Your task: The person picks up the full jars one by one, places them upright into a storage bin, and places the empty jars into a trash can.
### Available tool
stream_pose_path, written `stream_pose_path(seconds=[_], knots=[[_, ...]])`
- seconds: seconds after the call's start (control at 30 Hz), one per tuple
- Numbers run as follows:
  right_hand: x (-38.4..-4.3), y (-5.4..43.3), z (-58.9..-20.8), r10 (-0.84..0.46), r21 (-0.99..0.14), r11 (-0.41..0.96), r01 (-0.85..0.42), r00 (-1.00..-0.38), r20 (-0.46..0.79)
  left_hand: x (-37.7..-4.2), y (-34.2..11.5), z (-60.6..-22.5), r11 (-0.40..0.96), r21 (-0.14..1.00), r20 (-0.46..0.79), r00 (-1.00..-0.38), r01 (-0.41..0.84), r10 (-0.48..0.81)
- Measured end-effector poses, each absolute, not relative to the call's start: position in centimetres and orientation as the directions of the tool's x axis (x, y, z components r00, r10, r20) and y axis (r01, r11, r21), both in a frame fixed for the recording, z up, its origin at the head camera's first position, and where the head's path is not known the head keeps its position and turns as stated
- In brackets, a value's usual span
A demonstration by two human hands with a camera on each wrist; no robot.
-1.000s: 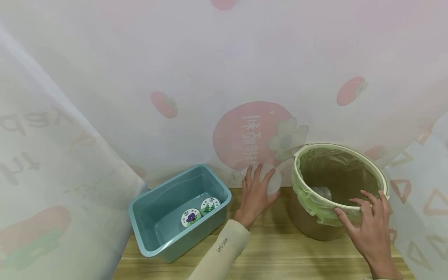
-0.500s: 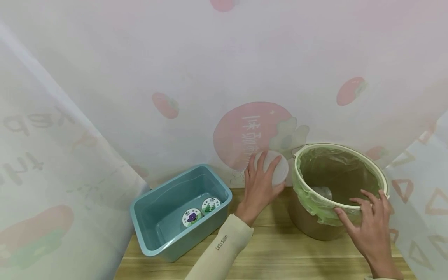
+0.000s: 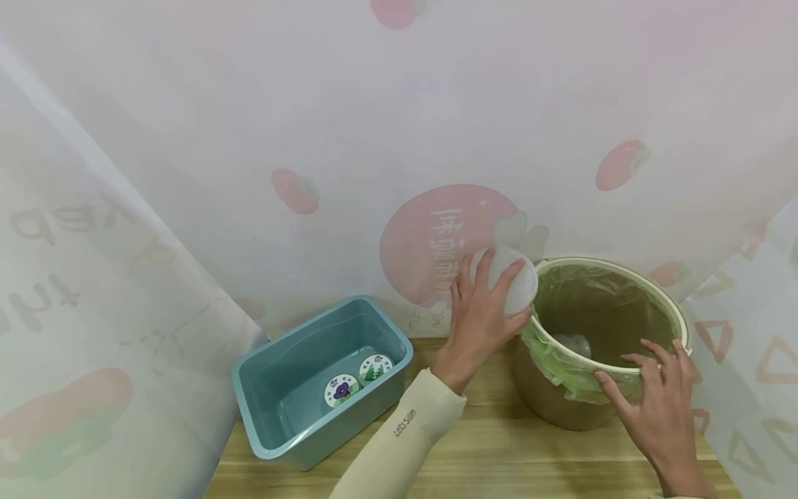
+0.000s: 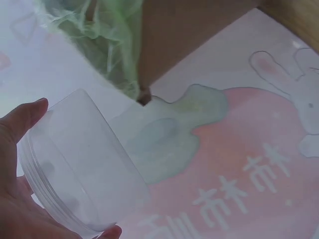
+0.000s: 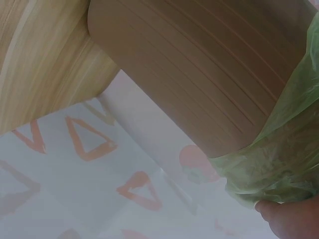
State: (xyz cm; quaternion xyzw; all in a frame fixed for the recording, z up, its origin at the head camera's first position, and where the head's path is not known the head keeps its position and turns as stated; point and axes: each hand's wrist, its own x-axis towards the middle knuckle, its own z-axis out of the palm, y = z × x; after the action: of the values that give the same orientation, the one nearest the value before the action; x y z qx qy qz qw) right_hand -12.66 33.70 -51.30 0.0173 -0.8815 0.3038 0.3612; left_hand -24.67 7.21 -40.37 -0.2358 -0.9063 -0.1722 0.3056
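Note:
My left hand grips a clear plastic jar, held tilted beside the left rim of the brown trash bin. In the left wrist view, the fingers and thumb span the ringed end of the jar, which shows nothing inside. A green bag lines the bin and folds over its pale rim. My right hand holds the bin's near right rim, its fingers bent over the edge. In the right wrist view, part of this hand touches the bag's edge.
A blue-green plastic tub stands left on the wooden table, holding two round labelled lids, one with a purple flower, one with a green plant. A clear object lies inside the bin. Printed sheets surround the table.
My left hand has lifted the jar up and to the right, from between tub and bin to the bin's left rim. The right hand keeps its place on the rim.

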Motion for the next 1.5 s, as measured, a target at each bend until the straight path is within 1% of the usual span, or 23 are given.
stream_pose_path(seconds=[0.1, 0.27, 0.4, 0.63, 0.83, 1.03, 1.27, 1.4, 1.5], knots=[[-12.7, 33.7, -51.3, 0.188, -0.521, 0.815, -0.254, -0.734, 0.653, -24.4, 8.0, -39.5, 0.825, 0.177, 0.612, -0.716, 0.537, 0.336], [-12.8, 34.0, -51.5, 0.169, -0.494, 0.821, -0.286, -0.704, 0.689, -23.9, 9.5, -38.5, 0.819, 0.176, 0.590, -0.724, 0.547, 0.357], [-12.9, 34.2, -51.5, 0.151, -0.467, 0.829, -0.306, -0.683, 0.715, -23.6, 10.7, -38.0, 0.809, 0.150, 0.583, -0.712, 0.568, 0.392], [-13.0, 34.3, -51.5, 0.130, -0.438, 0.841, -0.317, -0.669, 0.732, -23.1, 12.8, -38.1, 0.772, 0.091, 0.559, -0.674, 0.629, 0.483], [-13.0, 34.3, -51.5, 0.151, -0.462, 0.837, -0.294, -0.687, 0.711, -23.3, 14.4, -38.8, 0.752, 0.026, 0.561, -0.632, 0.659, 0.534], [-12.9, 34.1, -51.8, 0.157, -0.471, 0.836, -0.279, -0.702, 0.694, -23.6, 15.5, -40.0, 0.759, 0.006, 0.540, -0.641, 0.651, 0.546], [-13.0, 34.0, -51.6, 0.172, -0.485, 0.836, -0.258, -0.715, 0.677, -24.0, 16.2, -41.2, 0.750, -0.007, 0.525, -0.636, 0.662, 0.566], [-12.9, 34.0, -51.7, 0.170, -0.484, 0.838, -0.253, -0.722, 0.671, -24.1, 16.5, -42.1, 0.747, -0.030, 0.498, -0.638, 0.665, 0.588], [-12.9, 33.9, -51.8, 0.170, -0.486, 0.837, -0.251, -0.725, 0.667, -24.2, 16.7, -42.5, 0.750, -0.042, 0.467, -0.651, 0.660, 0.599]])
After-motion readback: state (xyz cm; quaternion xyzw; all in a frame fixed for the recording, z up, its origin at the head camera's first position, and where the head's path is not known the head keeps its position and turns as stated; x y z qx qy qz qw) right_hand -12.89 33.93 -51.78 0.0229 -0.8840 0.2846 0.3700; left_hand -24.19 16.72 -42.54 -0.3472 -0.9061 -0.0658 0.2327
